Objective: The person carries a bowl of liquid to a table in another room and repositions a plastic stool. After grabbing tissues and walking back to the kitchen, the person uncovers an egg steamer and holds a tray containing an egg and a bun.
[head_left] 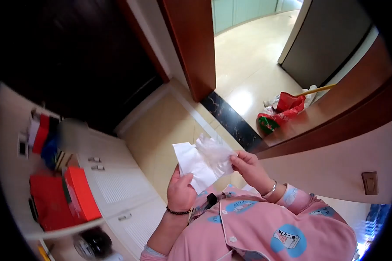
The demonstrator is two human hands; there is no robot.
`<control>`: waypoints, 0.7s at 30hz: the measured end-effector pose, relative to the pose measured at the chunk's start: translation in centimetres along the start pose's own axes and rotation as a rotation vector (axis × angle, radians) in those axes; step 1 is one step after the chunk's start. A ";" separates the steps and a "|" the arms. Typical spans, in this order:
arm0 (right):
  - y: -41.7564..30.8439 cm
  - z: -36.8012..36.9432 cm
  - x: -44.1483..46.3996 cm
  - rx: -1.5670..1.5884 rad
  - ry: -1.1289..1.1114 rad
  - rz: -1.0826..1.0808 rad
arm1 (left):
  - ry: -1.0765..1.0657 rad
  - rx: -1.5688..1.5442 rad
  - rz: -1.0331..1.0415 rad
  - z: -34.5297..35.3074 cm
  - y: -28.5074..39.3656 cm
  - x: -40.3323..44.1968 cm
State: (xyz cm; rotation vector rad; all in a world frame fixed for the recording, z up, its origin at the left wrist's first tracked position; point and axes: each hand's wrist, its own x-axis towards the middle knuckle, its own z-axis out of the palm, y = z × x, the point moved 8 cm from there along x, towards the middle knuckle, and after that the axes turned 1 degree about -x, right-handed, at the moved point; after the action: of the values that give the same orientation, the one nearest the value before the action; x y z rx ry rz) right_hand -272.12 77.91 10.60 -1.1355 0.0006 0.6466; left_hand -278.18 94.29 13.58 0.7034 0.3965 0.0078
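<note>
Floor (154, 128) beyond L hand (181, 191), R hand (251, 172); both pinch white paper (189, 161). Prob. light, flimsy, tears easily; hold opp. edges.

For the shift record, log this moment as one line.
left hand: pinching white paper | right hand: pinching its crinkled side | body: pink top | red bag: on floor
</note>
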 end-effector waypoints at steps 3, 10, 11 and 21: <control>-3.0 3.7 3.0 -0.338 -0.046 -0.201 | -0.071 0.036 -0.097 1.9 2.4 4.4; -11.0 6.0 8.3 -0.620 -0.280 -0.177 | -0.304 0.225 -0.234 3.8 3.6 14.4; -13.5 3.6 9.6 -0.604 -0.054 -0.307 | -0.317 0.212 -0.268 4.1 3.5 15.7; -17.4 -10.1 23.1 0.277 0.051 -0.007 | -0.556 0.683 -0.371 15.7 1.0 30.8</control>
State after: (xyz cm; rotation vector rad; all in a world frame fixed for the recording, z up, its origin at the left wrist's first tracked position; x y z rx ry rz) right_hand -241.68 75.92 13.39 -0.8830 0.1259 0.5908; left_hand -243.96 89.44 14.23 1.2489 -0.0269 -0.6880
